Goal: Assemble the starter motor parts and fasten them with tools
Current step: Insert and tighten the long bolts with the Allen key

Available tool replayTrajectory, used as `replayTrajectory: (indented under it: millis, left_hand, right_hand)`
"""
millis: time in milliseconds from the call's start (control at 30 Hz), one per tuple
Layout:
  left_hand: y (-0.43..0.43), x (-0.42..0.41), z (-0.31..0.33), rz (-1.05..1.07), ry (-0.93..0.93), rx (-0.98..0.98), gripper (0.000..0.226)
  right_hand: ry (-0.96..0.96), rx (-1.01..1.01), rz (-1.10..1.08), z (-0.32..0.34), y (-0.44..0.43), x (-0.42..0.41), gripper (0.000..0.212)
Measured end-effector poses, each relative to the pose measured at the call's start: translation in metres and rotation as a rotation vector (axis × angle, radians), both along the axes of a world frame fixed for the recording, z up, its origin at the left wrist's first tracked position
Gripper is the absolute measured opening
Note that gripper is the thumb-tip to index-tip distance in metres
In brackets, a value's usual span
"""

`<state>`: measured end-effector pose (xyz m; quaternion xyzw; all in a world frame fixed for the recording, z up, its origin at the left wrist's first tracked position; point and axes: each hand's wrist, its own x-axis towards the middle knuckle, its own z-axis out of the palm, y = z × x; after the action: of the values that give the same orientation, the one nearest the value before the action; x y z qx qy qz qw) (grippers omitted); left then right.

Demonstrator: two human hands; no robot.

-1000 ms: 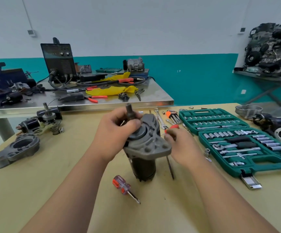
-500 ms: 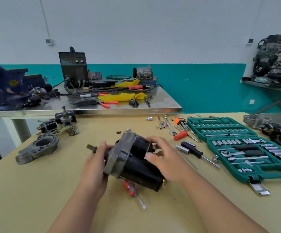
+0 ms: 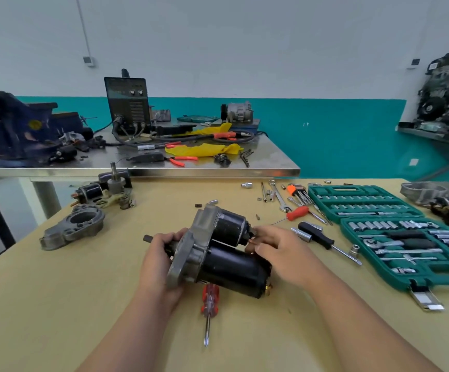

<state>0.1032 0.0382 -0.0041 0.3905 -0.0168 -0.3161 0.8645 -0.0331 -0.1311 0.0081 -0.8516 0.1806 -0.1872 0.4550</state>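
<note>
The starter motor (image 3: 226, 253), two black cylinders joined to a grey cast end housing, lies on its side over the tan table (image 3: 56, 304). My left hand (image 3: 161, 261) grips the housing end, with the shaft stub sticking out past my fingers to the left. At the right end of the upper cylinder, my right hand (image 3: 279, 251) pinches a small coppery terminal. A red-and-clear screwdriver (image 3: 209, 302) lies on the table just under the motor, tip toward me.
An open green socket set (image 3: 395, 237) fills the right side. A black-handled driver (image 3: 322, 238), a red screwdriver (image 3: 297, 212), hex keys and wrenches lie behind the motor. A second housing (image 3: 73, 226) and loose starter parts (image 3: 105, 193) sit at left. A steel bench stands behind.
The motor went from standing upright to lying on its side, housing to the left. My right hand left the red screwdriver and moved to the terminal end. The view has shifted.
</note>
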Motion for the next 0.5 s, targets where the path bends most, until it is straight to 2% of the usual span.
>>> replayTrajectory:
  millis: [100,233,400,500]
  left_hand:
    - [0.002,0.003,-0.002,-0.051,0.031,-0.068,0.030]
    - [0.002,0.002,-0.001,-0.098,-0.008,-0.064,0.013]
    - [0.002,-0.002,0.000,-0.098,-0.033,-0.070,0.017]
    - [0.001,-0.002,-0.003,-0.050,-0.015,-0.012,0.017]
  right_hand:
    - [-0.054,0.017,0.013,0.001,0.005,-0.004,0.043]
    - [-0.100,0.018,0.036,0.003,0.006,-0.012,0.039]
    - [-0.124,0.036,0.023,0.002,0.004,-0.016,0.034]
    - [-0.098,0.042,0.030,0.000,0.005,-0.015,0.025]
